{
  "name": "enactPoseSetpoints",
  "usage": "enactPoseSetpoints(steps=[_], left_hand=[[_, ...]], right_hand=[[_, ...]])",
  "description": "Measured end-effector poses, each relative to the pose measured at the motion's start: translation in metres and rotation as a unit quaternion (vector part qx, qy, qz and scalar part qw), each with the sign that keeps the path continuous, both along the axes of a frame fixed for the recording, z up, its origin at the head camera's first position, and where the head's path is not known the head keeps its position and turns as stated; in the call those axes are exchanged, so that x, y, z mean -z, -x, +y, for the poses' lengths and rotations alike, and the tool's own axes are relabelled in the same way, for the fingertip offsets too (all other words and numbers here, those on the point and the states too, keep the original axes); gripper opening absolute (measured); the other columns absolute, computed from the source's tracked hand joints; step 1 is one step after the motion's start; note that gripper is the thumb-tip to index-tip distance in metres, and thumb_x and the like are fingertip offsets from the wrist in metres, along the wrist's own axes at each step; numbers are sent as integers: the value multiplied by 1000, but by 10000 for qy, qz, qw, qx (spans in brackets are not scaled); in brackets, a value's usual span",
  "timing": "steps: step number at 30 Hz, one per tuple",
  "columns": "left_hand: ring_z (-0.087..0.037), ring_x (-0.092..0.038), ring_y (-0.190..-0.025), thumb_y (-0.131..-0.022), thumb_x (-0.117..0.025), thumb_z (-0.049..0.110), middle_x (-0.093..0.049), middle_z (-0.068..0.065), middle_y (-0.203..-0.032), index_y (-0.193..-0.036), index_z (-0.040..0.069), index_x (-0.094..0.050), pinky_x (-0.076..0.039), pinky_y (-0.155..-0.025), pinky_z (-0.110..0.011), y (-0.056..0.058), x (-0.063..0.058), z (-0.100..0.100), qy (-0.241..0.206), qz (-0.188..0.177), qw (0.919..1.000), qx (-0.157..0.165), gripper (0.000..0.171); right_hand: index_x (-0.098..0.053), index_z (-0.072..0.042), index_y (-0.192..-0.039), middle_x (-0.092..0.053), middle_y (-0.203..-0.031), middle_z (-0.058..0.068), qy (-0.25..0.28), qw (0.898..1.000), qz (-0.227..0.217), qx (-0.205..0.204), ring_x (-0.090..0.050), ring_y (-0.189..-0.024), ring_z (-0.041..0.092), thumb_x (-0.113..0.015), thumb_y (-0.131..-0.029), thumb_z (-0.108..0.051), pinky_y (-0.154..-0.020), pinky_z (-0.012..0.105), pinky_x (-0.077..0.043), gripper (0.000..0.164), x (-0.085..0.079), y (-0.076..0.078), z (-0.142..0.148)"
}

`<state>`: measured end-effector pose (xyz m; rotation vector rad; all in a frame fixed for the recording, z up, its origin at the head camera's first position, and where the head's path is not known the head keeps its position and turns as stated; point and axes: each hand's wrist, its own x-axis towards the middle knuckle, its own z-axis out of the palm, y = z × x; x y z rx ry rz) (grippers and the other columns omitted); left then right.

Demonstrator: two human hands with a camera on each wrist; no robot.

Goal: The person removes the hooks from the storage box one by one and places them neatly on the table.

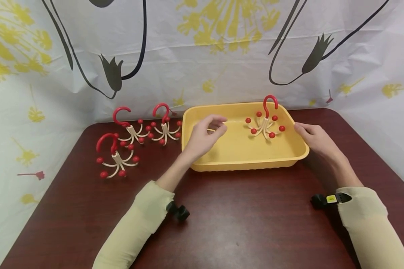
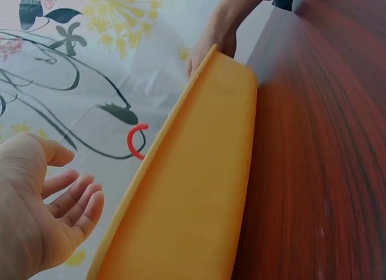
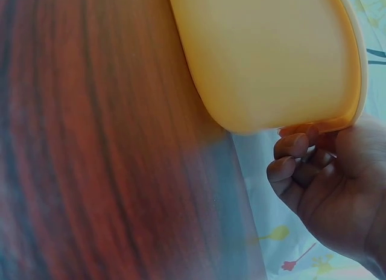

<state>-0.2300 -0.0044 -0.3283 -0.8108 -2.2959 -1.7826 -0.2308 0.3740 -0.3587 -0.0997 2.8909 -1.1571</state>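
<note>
A shallow yellow tray stands on the table. Its right rim is gripped by my right hand; in the right wrist view, curled fingers show beneath the rim. Above the tray's left part hovers my left hand, fingers loosely bent with nothing between them. Inside the tray, toward its right, is a multi-arm hanger with a red hook and cream arms tipped with red balls. Left of the tray stand three similar hangers: one near its side, another behind and a third nearer.
The dark red-brown table extends in front of the tray. A white cloth with yellow and grey plant prints hangs behind and at the sides. Each wrist wears a black camera, such as the left camera.
</note>
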Motion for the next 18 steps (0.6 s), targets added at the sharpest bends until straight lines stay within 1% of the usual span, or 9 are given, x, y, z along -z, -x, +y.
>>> enactPoseSetpoints(steps=[3, 9, 18], left_hand=[[-20, -64, -98, -99, -64, 14, -68, -11, -105, -123, 1, -66, -53, -85, -27, 1, -2, 11, 76, -50, 9999, 97, 27], [-21, -63, -103, -100, -63, 15, -68, -12, -111, -126, 0, -64, -50, -90, -23, 5, -6, 32, 86, -130, 9996, 242, 29], [-19, -64, -102, -100, -64, 16, -69, -11, -113, -128, 2, -64, -49, -87, -19, 14, -7, 61, 132, -282, 9992, 232, 31]], right_hand=[[-42, 3, -150, -60, -131, 29, 21, 10000, 8, 1, -64, -90, 6, -40, -105, -55, -73, 7, -46, 74, 0, 0, 0], [-42, 2, -151, -59, -132, 29, 102, 9999, -19, -3, -63, -91, 5, -40, -105, -55, -74, 7, -47, 74, 0, -1, 0], [-41, 3, -151, -58, -133, 29, 197, 9998, -56, 51, -62, -91, 0, -40, -105, -54, -74, 8, -48, 73, 2, 0, 0]])
